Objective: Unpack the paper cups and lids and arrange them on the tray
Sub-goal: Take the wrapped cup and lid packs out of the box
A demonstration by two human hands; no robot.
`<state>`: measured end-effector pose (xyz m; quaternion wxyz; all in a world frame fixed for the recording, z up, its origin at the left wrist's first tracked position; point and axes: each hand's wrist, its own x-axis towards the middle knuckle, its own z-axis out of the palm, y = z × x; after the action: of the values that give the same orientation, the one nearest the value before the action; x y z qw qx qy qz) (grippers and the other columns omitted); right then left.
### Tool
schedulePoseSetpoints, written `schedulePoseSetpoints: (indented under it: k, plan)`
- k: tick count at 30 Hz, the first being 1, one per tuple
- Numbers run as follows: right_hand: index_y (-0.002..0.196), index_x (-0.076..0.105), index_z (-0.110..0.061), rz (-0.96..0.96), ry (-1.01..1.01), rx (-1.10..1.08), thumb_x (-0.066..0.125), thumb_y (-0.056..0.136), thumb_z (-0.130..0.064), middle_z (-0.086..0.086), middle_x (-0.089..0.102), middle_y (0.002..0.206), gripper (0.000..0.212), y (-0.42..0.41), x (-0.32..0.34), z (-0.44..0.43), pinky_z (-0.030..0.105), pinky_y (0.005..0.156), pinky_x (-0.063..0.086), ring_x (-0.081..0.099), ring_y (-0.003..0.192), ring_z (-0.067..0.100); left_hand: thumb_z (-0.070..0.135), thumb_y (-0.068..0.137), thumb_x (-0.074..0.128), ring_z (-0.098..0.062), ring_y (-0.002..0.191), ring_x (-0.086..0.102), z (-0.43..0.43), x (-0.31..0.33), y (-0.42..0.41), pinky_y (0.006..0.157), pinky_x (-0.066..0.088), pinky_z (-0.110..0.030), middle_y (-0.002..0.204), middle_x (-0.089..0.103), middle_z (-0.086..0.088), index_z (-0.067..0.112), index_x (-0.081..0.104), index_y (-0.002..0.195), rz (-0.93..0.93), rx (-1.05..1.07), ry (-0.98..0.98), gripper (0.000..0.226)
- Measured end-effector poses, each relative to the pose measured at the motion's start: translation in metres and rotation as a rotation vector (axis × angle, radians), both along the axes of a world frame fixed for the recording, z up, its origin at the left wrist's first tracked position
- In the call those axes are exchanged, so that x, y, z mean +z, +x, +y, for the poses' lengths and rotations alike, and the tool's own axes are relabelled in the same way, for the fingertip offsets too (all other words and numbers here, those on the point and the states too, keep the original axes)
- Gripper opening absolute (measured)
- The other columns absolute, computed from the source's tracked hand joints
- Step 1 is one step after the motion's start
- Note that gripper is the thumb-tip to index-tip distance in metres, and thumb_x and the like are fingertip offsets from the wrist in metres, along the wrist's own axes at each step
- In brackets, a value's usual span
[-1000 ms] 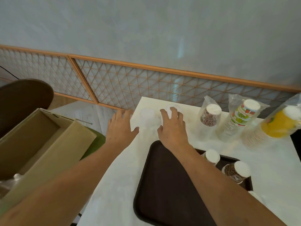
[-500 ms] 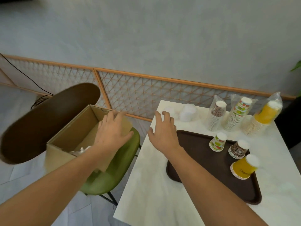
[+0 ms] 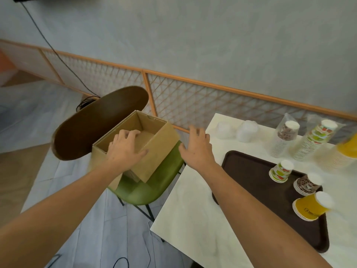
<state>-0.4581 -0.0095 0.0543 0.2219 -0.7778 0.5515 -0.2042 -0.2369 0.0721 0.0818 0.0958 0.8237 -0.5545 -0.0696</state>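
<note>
There was one worktop (image 3: 193,219) and one tray (image 3: 251,175). Loose cup stacks numbered three: a green-patterned stack (image 3: 281,171), a brown stack (image 3: 307,185) and a yellow stack (image 3: 311,206). Bagged stacks also numbered three: a brown bagged stack (image 3: 285,139), a green bagged stack (image 3: 314,141) and a yellow bagged stack (image 3: 343,151). There were two lid piles, the left pile (image 3: 224,129) and the right pile (image 3: 247,131), one cardboard box (image 3: 158,149), one chair (image 3: 150,190), and two hands, the left hand (image 3: 125,149) and the right hand (image 3: 197,149).

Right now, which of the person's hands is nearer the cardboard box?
Left. The left hand is over the open top of the cardboard box, fingers reaching in; the right hand hovers to its right, between box and table.
</note>
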Motion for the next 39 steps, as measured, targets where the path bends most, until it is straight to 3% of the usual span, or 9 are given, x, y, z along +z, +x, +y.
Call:
schedulePoseSetpoints:
  k: [9, 14, 18, 20, 27, 31, 34, 36, 39]
  plan:
    - [0.154, 0.031, -0.018, 0.094, 0.036, 0.131, 0.061, 0.098, -0.034, 0.014, 0.034, 0.152, 0.065, 0.071, -0.016, -0.016, 0.051, 0.106, 0.043, 0.036, 0.138, 0.036, 0.057, 0.102, 0.051, -0.03, 0.132, 0.047, -0.017, -0.033, 0.09, 0.107, 0.046, -0.052, 0.145, 0.047, -0.007, 0.03, 0.043, 0.149, 0.108, 0.108, 0.05, 0.056]
    - [0.151, 0.038, -0.021, 0.127, 0.059, 0.135, 0.062, 0.097, -0.034, 0.013, 0.035, 0.151, 0.061, 0.13, -0.033, -0.039, 0.051, 0.105, 0.043, 0.036, 0.138, 0.037, 0.045, 0.103, 0.058, -0.018, 0.111, 0.054, -0.051, -0.062, 0.141, 0.085, 0.048, -0.034, 0.14, 0.05, -0.003, 0.028, 0.049, 0.146, 0.148, 0.025, 0.141, 0.047]
    - [0.14, 0.048, -0.02, 0.194, 0.115, 0.151, 0.061, 0.098, -0.035, 0.013, 0.037, 0.149, 0.047, 0.178, -0.052, -0.052, 0.053, 0.106, 0.044, 0.036, 0.138, 0.037, 0.045, 0.095, 0.071, -0.026, 0.122, 0.055, -0.075, -0.092, 0.171, 0.104, 0.051, -0.043, 0.145, 0.045, -0.005, 0.026, 0.046, 0.149, 0.23, -0.062, 0.337, 0.062]
    - [0.135, 0.051, -0.019, 0.228, 0.141, 0.165, 0.061, 0.098, -0.035, 0.013, 0.036, 0.148, 0.042, 0.198, -0.061, -0.054, 0.053, 0.105, 0.044, 0.036, 0.136, 0.037, 0.05, 0.092, 0.074, -0.029, 0.121, 0.057, -0.083, -0.104, 0.18, 0.106, 0.051, -0.044, 0.149, 0.041, -0.007, 0.026, 0.042, 0.152, 0.279, -0.111, 0.445, 0.072]
    - [0.135, 0.056, -0.019, 0.359, 0.187, 0.191, 0.058, 0.097, -0.034, 0.014, 0.036, 0.146, 0.04, 0.229, -0.088, -0.052, 0.054, 0.109, 0.039, 0.033, 0.136, 0.037, 0.036, 0.086, 0.076, -0.023, 0.105, 0.064, -0.107, -0.136, 0.186, 0.088, 0.059, -0.037, 0.138, 0.06, -0.008, 0.031, 0.036, 0.157, 0.234, -0.316, 0.767, 0.082]
    - [0.134, 0.057, -0.021, 0.434, 0.161, 0.193, 0.056, 0.097, -0.035, 0.013, 0.037, 0.145, 0.04, 0.233, -0.093, -0.053, 0.052, 0.109, 0.037, 0.031, 0.135, 0.039, 0.023, 0.09, 0.072, -0.02, 0.089, 0.065, -0.119, -0.155, 0.182, 0.072, 0.057, -0.033, 0.147, 0.056, -0.012, 0.04, 0.018, 0.164, 0.249, -0.353, 0.747, 0.093]
    - [0.136, 0.057, -0.021, 0.448, 0.153, 0.191, 0.053, 0.098, -0.035, 0.014, 0.036, 0.147, 0.041, 0.232, -0.095, -0.053, 0.053, 0.111, 0.036, 0.029, 0.138, 0.039, 0.01, 0.095, 0.059, -0.028, 0.103, 0.066, -0.128, -0.171, 0.177, 0.082, 0.06, -0.038, 0.149, 0.054, -0.016, 0.042, 0.017, 0.164, 0.206, -0.355, 0.723, 0.087]
    - [0.135, 0.058, -0.02, 0.452, 0.16, 0.196, 0.052, 0.099, -0.035, 0.014, 0.036, 0.149, 0.04, 0.229, -0.097, -0.053, 0.055, 0.113, 0.035, 0.025, 0.142, 0.039, 0.015, 0.096, 0.06, -0.033, 0.119, 0.063, -0.13, -0.18, 0.175, 0.094, 0.058, -0.042, 0.148, 0.054, -0.015, 0.038, 0.029, 0.161, 0.172, -0.371, 0.76, 0.075]
    - [0.131, 0.061, -0.018, 0.448, 0.164, 0.212, 0.05, 0.1, -0.036, 0.013, 0.036, 0.151, 0.038, 0.223, -0.1, -0.052, 0.055, 0.115, 0.034, 0.022, 0.146, 0.036, 0.027, 0.093, 0.068, -0.033, 0.122, 0.061, -0.13, -0.188, 0.174, 0.098, 0.056, -0.041, 0.141, 0.06, -0.013, 0.027, 0.044, 0.151, 0.176, -0.376, 0.784, 0.063]
